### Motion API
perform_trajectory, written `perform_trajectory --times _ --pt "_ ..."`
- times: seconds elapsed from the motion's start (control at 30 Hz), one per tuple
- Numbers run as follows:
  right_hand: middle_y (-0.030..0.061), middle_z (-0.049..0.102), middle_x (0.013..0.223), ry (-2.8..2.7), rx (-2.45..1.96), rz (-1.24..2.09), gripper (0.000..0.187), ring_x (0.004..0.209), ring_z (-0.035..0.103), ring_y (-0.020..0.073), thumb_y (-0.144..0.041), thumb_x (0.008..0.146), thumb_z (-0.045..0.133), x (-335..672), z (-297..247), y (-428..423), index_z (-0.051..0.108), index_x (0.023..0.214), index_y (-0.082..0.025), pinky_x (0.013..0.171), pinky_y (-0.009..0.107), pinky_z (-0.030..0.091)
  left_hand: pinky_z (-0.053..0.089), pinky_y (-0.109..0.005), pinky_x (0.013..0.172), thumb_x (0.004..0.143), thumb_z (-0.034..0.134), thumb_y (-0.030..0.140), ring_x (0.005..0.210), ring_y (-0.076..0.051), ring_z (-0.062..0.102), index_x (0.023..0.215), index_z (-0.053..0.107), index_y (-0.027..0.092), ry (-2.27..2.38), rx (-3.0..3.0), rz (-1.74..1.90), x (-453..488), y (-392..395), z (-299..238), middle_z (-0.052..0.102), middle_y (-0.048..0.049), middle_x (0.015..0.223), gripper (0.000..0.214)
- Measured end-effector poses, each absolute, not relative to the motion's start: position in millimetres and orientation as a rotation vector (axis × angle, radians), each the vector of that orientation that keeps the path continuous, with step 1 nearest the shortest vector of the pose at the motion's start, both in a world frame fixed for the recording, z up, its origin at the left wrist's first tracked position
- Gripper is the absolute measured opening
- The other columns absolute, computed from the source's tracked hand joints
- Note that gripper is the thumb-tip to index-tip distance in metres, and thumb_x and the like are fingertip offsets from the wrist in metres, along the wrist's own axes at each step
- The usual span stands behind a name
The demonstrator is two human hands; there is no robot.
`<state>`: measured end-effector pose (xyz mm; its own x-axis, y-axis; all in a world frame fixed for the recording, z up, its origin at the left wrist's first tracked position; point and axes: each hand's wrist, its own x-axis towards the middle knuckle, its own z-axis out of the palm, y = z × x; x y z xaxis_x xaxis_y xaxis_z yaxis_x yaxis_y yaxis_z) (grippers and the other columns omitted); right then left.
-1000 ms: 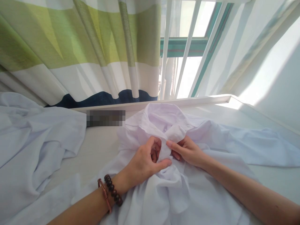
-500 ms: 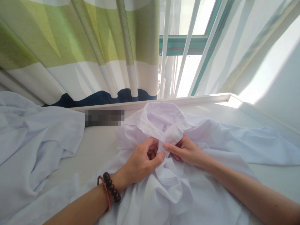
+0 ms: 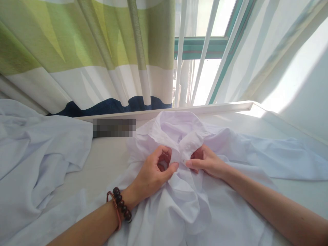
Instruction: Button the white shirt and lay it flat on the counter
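A white collared shirt (image 3: 230, 218) lies crumpled on a pale surface (image 3: 107, 164) in front of me, collar (image 3: 176, 128) away from me. My left hand (image 3: 153, 169), with a bead bracelet at the wrist, pinches the shirt's front edge just below the collar between thumb and forefinger. My right hand (image 3: 206, 162) pinches the opposite front edge close beside it. Both hands meet at the top of the placket, fingers curled on the cloth.
Another white garment (image 3: 36, 153) is heaped at the left. A green, white and navy striped curtain (image 3: 84, 51) hangs behind. A white window ledge (image 3: 205, 108) and white bars (image 3: 205, 51) run along the back; a white wall (image 3: 302, 92) stands at the right.
Both hands have shifted slightly along the shirt's front edges below the collar, and the right hand's fingers have curled in more. The fabric between them has bunched differently.
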<state>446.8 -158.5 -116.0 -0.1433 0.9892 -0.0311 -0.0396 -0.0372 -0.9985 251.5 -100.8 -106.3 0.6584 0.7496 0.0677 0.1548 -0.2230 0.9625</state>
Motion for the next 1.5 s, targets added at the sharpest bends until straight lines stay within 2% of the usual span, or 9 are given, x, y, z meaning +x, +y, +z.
perform_trajectory --times 0.07,0.23,0.33,0.5,0.7,0.8,0.97,1.2,1.5 --pt "-0.0058 0.051 0.051 -1.264 -1.136 1.380 0.025 0.046 0.042 0.0091 -0.038 0.070 0.075 446 -114 -159 0.059 0.070 -0.018 0.046 0.023 0.032 0.040 -0.019 0.051 0.083 0.064 0.033 0.063 -0.011 0.049 0.088 0.050 0.021 0.744 1.742 0.646 251 -101 -107 0.053 0.0038 0.074 0.019" --pt "-0.0050 0.047 0.046 -1.326 -1.105 1.370 0.032 0.046 0.043 0.0088 -0.031 0.073 0.072 448 -112 -159 0.052 0.051 -0.019 0.048 0.023 0.034 0.042 -0.020 0.052 0.085 0.062 0.035 0.063 -0.012 0.055 0.090 0.050 0.021 0.821 1.771 0.688 252 -101 -112 0.059 0.0019 0.075 0.019" --pt "-0.0052 0.047 0.044 -1.311 -1.076 1.355 0.035 0.045 0.041 0.0080 -0.030 0.073 0.072 448 -114 -158 0.050 0.049 -0.018 0.046 0.023 0.032 0.042 -0.020 0.053 0.085 0.061 0.032 0.065 -0.013 0.057 0.089 0.050 0.021 0.815 1.808 0.705 252 -101 -114 0.060 0.0016 0.076 0.016" --pt "-0.0058 0.045 0.041 -1.284 -1.259 1.267 0.038 0.040 0.038 0.0065 -0.034 0.077 0.070 440 -114 -160 0.049 0.049 -0.018 0.042 0.022 0.027 0.038 -0.018 0.048 0.084 0.061 0.029 0.056 -0.009 0.048 0.089 0.049 0.021 0.739 1.827 0.672 250 -101 -110 0.053 0.0052 0.070 0.016" --pt "-0.0047 0.043 0.038 -1.298 -1.359 1.145 0.045 0.039 0.037 0.0061 -0.033 0.082 0.061 431 -110 -162 0.042 0.043 -0.019 0.043 0.022 0.029 0.037 -0.018 0.050 0.083 0.060 0.028 0.057 -0.009 0.044 0.085 0.050 0.019 0.712 1.810 0.657 249 -101 -101 0.049 0.0053 0.067 0.013" --pt "-0.0055 0.043 0.040 -1.305 -1.320 1.150 0.043 0.039 0.037 0.0059 -0.035 0.083 0.061 431 -109 -163 0.045 0.047 -0.018 0.043 0.022 0.029 0.036 -0.019 0.048 0.084 0.058 0.030 0.055 -0.009 0.044 0.084 0.050 0.019 0.708 1.802 0.646 250 -102 -101 0.048 0.0053 0.065 0.014" --pt "-0.0046 0.052 0.052 -1.302 -1.278 1.236 0.027 0.046 0.044 0.0072 -0.038 0.075 0.072 433 -111 -164 0.059 0.068 -0.015 0.043 0.020 0.032 0.041 -0.020 0.051 0.086 0.057 0.040 0.062 -0.012 0.053 0.083 0.054 0.018 0.782 1.838 0.631 250 -101 -104 0.056 0.0015 0.071 0.023" --pt "-0.0057 0.045 0.049 -1.315 -1.312 1.212 0.030 0.044 0.037 0.0057 -0.035 0.079 0.067 429 -112 -165 0.052 0.060 -0.016 0.040 0.019 0.028 0.039 -0.019 0.048 0.086 0.057 0.036 0.062 -0.012 0.052 0.077 0.055 0.019 0.764 1.867 0.636 250 -99 -102 0.054 0.0028 0.065 0.020" --pt "-0.0070 0.046 0.047 -1.235 -1.311 1.145 0.017 0.041 0.039 0.0064 -0.031 0.079 0.062 423 -109 -165 0.058 0.069 -0.017 0.038 0.019 0.030 0.040 -0.018 0.048 0.087 0.058 0.037 0.059 -0.011 0.050 0.081 0.055 0.018 0.714 1.879 0.645 248 -99 -102 0.055 0.0026 0.068 0.020"
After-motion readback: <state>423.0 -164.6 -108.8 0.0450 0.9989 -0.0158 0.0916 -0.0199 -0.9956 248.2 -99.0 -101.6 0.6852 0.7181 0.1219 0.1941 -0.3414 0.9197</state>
